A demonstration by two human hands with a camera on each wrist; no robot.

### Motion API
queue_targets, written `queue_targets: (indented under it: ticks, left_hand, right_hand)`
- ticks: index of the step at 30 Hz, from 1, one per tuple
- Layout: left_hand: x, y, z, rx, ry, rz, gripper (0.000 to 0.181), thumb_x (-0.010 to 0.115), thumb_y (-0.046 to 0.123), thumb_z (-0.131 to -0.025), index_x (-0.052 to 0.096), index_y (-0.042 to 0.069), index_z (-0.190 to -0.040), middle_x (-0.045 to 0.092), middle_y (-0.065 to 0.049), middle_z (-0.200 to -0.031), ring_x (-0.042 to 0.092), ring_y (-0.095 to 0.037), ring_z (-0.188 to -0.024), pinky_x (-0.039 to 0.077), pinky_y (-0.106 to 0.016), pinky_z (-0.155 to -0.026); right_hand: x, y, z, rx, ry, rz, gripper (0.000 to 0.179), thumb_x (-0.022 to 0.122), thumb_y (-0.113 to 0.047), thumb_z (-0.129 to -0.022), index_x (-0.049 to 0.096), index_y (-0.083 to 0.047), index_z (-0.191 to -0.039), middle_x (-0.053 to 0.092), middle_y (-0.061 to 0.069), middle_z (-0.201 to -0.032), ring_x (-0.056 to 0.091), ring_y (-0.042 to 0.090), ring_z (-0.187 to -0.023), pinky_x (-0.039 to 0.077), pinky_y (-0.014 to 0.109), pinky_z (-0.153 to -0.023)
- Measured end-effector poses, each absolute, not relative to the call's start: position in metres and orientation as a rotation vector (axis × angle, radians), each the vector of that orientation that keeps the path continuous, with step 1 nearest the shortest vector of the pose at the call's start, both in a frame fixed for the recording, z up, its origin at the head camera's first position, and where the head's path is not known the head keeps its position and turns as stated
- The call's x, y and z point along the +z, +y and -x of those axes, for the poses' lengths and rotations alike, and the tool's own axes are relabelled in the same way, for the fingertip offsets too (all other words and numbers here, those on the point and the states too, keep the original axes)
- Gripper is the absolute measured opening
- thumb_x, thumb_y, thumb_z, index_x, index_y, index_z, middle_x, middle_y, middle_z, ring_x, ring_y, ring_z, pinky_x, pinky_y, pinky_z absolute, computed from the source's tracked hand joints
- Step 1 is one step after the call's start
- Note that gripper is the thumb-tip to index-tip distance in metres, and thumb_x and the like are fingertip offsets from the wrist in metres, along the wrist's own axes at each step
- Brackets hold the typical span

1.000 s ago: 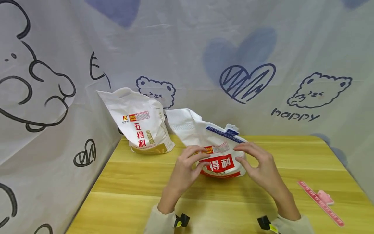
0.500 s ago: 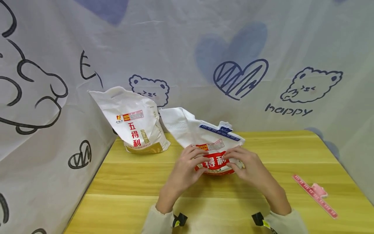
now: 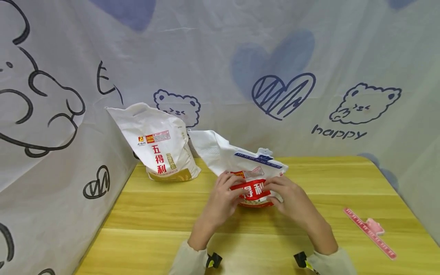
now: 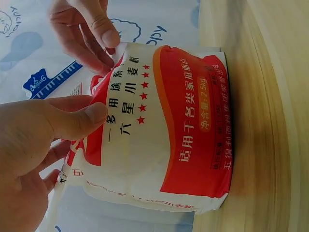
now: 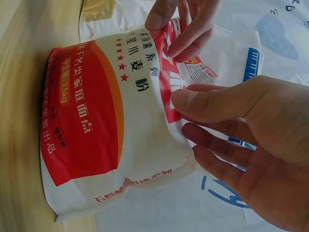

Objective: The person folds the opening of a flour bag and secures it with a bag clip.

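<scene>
In the head view, a white and red flour bag (image 3: 254, 189) stands on the table with a blue sealing clip (image 3: 258, 159) across its upper part. My left hand (image 3: 222, 196) pinches the left of its upper front, thumb below and fingers above. On the other side, my right hand (image 3: 292, 196) pinches the bag's right part the same way. The left wrist view shows the left thumb (image 4: 96, 113) pressed on the bag by the printed text, with fingers behind. From the right wrist, the right thumb (image 5: 183, 99) lies on the red panel; some fingers are partly hidden.
A second white flour bag (image 3: 163, 152) with a gold base stands at the back left, its top unclipped. A pink sealing clip (image 3: 371, 233) lies on the wooden table (image 3: 154, 229) at the right. A printed cloth (image 3: 220, 57) hangs behind and at the left.
My right hand has moved left and closed in on the flour bag, from fingers spread at its edge to a pinch. The left hand has stayed at its place. The head view has shifted slightly.
</scene>
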State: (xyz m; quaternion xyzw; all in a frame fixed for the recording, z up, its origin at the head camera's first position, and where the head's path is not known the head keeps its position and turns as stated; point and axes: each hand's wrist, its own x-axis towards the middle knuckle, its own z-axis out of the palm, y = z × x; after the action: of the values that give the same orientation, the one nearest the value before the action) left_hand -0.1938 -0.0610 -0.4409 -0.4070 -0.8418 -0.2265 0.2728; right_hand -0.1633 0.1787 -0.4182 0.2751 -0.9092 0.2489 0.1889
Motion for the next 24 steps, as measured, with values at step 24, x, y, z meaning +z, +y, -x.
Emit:
queue_targets:
  ticks: [24]
  left_hand:
    - [-0.457, -0.061, 0.201, -0.643, -2.22, 1.075, 0.026, 0.079, -0.004, -0.085, 0.084, 0.017, -0.1, 0.068, -0.005, -0.114, 0.059, -0.024, -0.115, 0.027, -0.052, -0.122]
  right_hand:
    - [-0.441, 0.17, 0.175, 0.58, -2.388, -0.762, 0.037, 0.092, 0.01, -0.065, 0.072, -0.01, -0.088, 0.068, 0.004, -0.102, 0.064, 0.025, -0.099, 0.056, 0.049, -0.096]
